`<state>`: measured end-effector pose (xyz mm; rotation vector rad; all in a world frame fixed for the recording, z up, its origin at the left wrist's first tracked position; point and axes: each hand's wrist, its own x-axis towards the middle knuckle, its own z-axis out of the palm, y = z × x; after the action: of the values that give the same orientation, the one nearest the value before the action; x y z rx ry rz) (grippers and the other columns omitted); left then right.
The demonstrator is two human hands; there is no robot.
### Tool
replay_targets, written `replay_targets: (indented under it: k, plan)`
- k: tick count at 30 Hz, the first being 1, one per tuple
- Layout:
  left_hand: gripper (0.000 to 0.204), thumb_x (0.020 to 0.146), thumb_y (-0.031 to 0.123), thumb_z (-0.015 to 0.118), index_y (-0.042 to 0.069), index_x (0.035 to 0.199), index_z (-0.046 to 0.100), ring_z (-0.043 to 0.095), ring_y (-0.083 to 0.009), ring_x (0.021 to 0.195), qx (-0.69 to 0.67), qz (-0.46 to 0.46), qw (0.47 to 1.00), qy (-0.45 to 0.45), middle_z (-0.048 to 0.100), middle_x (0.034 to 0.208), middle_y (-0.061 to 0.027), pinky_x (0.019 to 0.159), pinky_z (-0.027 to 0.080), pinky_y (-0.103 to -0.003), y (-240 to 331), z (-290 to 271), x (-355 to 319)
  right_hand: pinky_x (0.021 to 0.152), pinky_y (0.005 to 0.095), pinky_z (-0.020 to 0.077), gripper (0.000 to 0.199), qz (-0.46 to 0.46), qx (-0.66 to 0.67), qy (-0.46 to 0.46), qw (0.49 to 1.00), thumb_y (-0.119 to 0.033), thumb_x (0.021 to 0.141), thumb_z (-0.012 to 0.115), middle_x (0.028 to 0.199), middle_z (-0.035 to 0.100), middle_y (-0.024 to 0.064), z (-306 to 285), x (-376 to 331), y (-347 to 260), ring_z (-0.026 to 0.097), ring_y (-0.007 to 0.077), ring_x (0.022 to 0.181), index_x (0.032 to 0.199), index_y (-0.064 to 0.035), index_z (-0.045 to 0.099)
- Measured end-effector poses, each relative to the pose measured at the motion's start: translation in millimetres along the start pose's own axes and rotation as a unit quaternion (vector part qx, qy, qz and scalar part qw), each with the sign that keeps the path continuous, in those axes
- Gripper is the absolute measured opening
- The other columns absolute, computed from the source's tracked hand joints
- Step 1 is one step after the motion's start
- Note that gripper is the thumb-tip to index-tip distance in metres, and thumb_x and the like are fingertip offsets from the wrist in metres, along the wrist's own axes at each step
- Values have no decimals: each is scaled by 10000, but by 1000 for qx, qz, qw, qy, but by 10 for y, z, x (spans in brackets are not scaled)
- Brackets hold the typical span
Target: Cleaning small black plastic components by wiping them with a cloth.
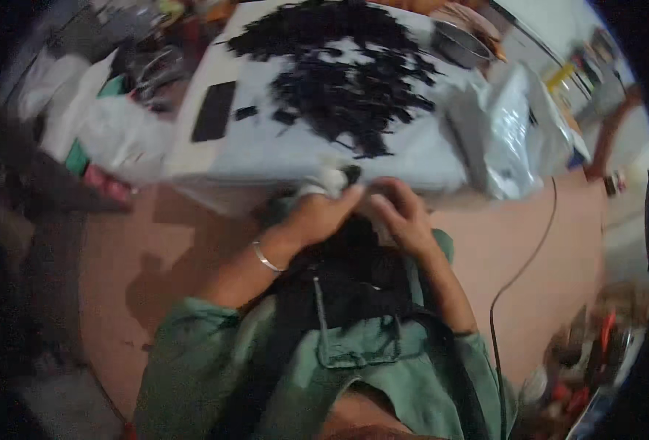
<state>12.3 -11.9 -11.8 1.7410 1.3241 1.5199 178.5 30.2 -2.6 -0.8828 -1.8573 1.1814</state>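
Observation:
At the near edge of the table, my left hand point(328, 214) is closed around a small white object point(332, 178) with a dark end, too blurred to name. My right hand point(405, 216) is close beside it, with thumb and fingers bent toward the left fingertips. Whatever those right fingers pinch is too smeared to make out. Both hands are above my lap, just in front of the tabletop. Beyond them, a large heap of small black strips and pieces point(354, 88) is spread over the pale table cover point(254, 150).
A flat black rectangle point(214, 111) lies on the table's left side. At the right are a crumpled silvery plastic bag point(515, 132) and a round metal bowl point(460, 45). White bags point(119, 132) fill the left side. A dark cable point(519, 271) trails across the floor at right.

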Motion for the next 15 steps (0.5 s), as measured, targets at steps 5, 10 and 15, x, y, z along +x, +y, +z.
replay_targets:
  k: [5, 10, 15]
  plan:
    - [135, 847, 108, 484, 31, 958, 491, 491, -96, 622, -205, -202, 956, -64, 525, 743, -11, 540, 417, -246, 92, 6, 58, 616, 284, 448, 151, -9, -73, -52, 996, -118, 799, 597, 761, 596, 122, -96, -140, 93, 550, 162, 667, 891, 0, 589]
    - [203, 863, 96, 436, 22, 1048, 478, 462, -80, 658, -133, -205, 961, -131, 521, 829, -4, 559, 397, -212, 160, 38, -10, 561, 246, 423, 123, -203, -181, -22, 962, -92, 759, 636, 693, 574, 69, -206, -115, 14, 523, 112, 613, 832, -8, 582]
    - [179, 858, 78, 405, 60, 1026, 461, 455, -53, 514, -230, -91, 959, -141, 466, 678, 10, 422, 354, -198, 125, 148, -73, 525, 253, 393, 129, -117, -30, 74, 990, -115, 777, 628, 627, 518, 35, 12, -78, -61, 461, 101, 564, 776, -9, 554]
